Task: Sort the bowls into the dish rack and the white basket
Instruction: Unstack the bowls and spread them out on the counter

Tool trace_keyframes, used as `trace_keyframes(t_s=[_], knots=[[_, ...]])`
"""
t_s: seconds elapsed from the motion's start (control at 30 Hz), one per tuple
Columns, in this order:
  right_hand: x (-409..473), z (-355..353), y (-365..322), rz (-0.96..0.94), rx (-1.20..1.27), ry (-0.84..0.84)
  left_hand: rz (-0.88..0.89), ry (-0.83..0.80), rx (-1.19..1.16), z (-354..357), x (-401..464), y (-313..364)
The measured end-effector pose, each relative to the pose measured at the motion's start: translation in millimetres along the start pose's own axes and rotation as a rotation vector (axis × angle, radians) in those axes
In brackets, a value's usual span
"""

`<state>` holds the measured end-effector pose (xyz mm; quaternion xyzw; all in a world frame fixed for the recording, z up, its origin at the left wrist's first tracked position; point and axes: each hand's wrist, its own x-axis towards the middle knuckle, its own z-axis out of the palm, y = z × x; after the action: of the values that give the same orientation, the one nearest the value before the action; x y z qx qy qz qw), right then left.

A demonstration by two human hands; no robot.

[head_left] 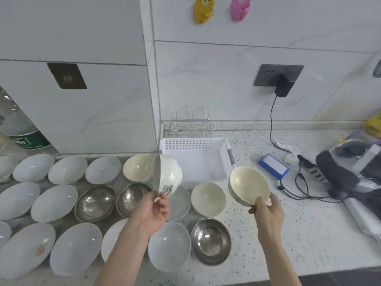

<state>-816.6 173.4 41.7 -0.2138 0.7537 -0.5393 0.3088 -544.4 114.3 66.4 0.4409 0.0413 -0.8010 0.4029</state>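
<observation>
My left hand (153,211) pinches the rim of a white bowl (168,175) turned on its side, a label on its underside, held in front of the white basket (196,148). My right hand (266,211) grips the rim of a cream bowl (248,185), tilted toward me, to the right of the basket. The basket holds nothing that I can see. A wire dish rack (190,121) stands behind it against the wall. Several white, cream and steel bowls lie in rows on the counter, among them a cream bowl (208,198) and a steel bowl (210,241).
A blue box (274,166), black cables (296,182) and a plugged-in charger (283,85) are to the right of the basket. A dark bag (348,168) lies at the far right. A plastic bottle (22,131) stands at the far left.
</observation>
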Motion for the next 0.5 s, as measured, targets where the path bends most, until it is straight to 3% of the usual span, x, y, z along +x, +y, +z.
trace_keyframes(t_s=[0.13, 0.5], knots=[[18, -27, 26, 0.050, -0.092, -0.009, 0.030, 0.028, 0.030, 16, 5, -38], [43, -34, 45, 0.128, -0.254, -0.265, 0.085, 0.101, 0.036, 23, 10, -86]])
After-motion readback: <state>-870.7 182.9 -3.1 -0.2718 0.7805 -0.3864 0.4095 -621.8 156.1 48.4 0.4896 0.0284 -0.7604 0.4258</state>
